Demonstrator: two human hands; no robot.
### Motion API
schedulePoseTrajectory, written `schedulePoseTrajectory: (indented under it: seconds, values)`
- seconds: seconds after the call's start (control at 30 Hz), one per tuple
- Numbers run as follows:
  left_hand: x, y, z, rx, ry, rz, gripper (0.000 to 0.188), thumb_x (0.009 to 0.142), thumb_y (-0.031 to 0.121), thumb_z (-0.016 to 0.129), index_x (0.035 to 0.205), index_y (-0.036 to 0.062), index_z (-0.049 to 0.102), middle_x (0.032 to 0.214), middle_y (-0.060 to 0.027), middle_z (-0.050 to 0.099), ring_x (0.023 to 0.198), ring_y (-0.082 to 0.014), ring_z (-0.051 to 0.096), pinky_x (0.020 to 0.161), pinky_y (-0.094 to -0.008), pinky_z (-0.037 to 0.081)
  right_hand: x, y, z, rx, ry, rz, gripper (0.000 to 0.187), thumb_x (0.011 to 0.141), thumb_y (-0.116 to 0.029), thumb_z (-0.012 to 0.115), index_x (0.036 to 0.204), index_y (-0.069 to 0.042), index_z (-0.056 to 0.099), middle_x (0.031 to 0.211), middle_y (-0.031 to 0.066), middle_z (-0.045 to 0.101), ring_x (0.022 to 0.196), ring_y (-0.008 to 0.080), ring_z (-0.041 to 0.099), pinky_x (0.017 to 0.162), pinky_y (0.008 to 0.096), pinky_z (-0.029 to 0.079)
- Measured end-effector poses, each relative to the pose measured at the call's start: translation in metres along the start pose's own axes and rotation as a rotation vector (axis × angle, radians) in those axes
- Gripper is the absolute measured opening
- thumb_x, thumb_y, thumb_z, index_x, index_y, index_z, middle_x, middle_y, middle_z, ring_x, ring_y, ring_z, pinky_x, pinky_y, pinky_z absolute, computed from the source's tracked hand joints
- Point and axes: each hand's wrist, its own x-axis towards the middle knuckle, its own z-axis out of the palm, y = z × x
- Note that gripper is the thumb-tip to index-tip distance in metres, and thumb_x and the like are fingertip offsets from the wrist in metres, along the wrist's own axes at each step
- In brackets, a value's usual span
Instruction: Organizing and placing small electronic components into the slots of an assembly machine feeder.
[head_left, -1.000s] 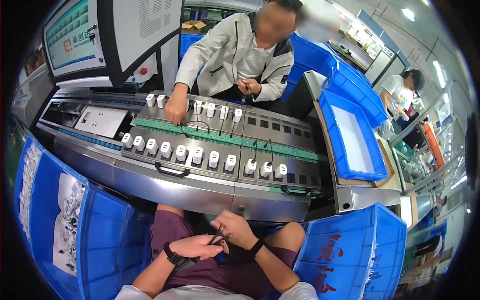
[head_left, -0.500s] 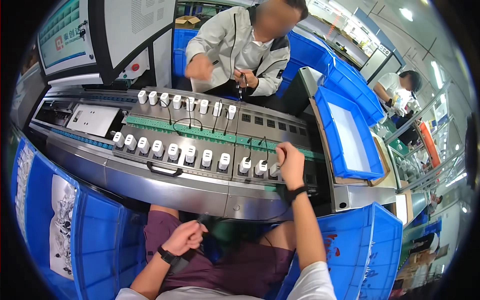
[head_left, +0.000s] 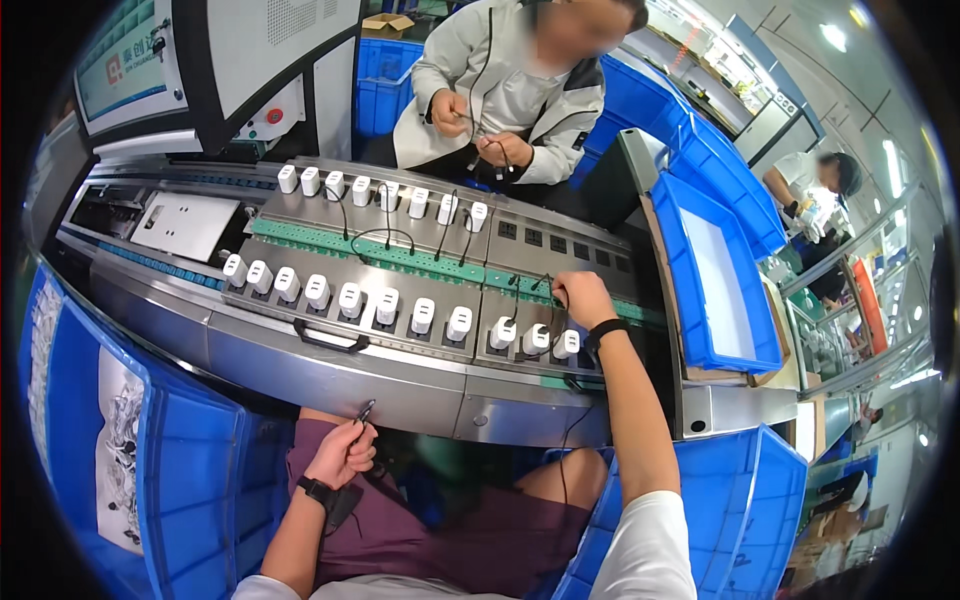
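Note:
My left hand [head_left: 345, 452] is closed in front of the machine's lower edge, pinching a dark cable plug [head_left: 367, 410] that points up. My right hand [head_left: 586, 298] reaches over the right part of the fixture, fingertips pinched at the green connector strip [head_left: 430, 262]. A black cable seems to be in these fingertips, its end mostly hidden. Just below them the rightmost white charger [head_left: 566, 344] stands upright in the near row. White chargers [head_left: 386, 306] fill the near row, and several more [head_left: 418, 203] stand in the far row. Thin black cables run from some to the strip.
A co-worker [head_left: 505, 90] across the machine handles a black cable with both hands. Far-row sockets [head_left: 555, 243] at right hold no chargers. A blue tray [head_left: 690, 300] stands at right; blue bins [head_left: 190, 470] flank my legs. A black handle [head_left: 330, 338] sticks out in front.
My right hand has moved up from the rightmost charger to the green strip, uncovering that charger. My left hand has risen slightly leftward with its plug. The co-worker's hands have come closer together.

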Motion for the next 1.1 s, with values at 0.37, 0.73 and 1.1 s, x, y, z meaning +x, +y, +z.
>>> schedulePoseTrajectory:
  seconds: [0.37,0.73,1.1]
  values:
    - [0.003,-0.001,-0.003,0.007,-0.027,0.036,0.028,0.109,0.029,0.052,0.103,0.0033,0.060,0.066,0.0032,0.038,0.054,-0.0071,0.034,0.050,-0.0231,0.031,-0.054,-0.052,-0.063,0.463,-0.058,0.104,0.011,0.091,-0.008,0.070,0.101,-0.003,0.070,0.079,0.0112,0.070,0.074,0.0195,0.069,0.069,0.0336,0.055]
    - [0.002,-0.004,-0.005,0.031,-0.060,0.038,0.027,0.110,0.028,0.051,0.105,0.0039,0.062,0.068,0.0034,0.038,0.055,-0.0070,0.034,0.052,-0.0231,0.032,-0.121,-0.089,-0.060,1.504,0.100,0.364,0.022,0.093,-0.006,0.073,0.113,0.001,0.065,0.096,0.0013,0.071,0.080,0.0051,0.061,0.069,0.0218,0.050]
    - [0.003,-0.005,-0.004,0.039,-0.063,0.046,0.027,0.110,0.027,0.050,0.107,0.0033,0.062,0.068,0.0034,0.038,0.055,-0.0072,0.035,0.052,-0.0234,0.031,-0.099,-0.063,-0.040,0.180,0.285,0.186,0.019,0.080,-0.011,0.082,0.084,-0.001,0.066,0.081,0.0150,0.067,0.075,0.0300,0.065,0.066,0.0399,0.051]
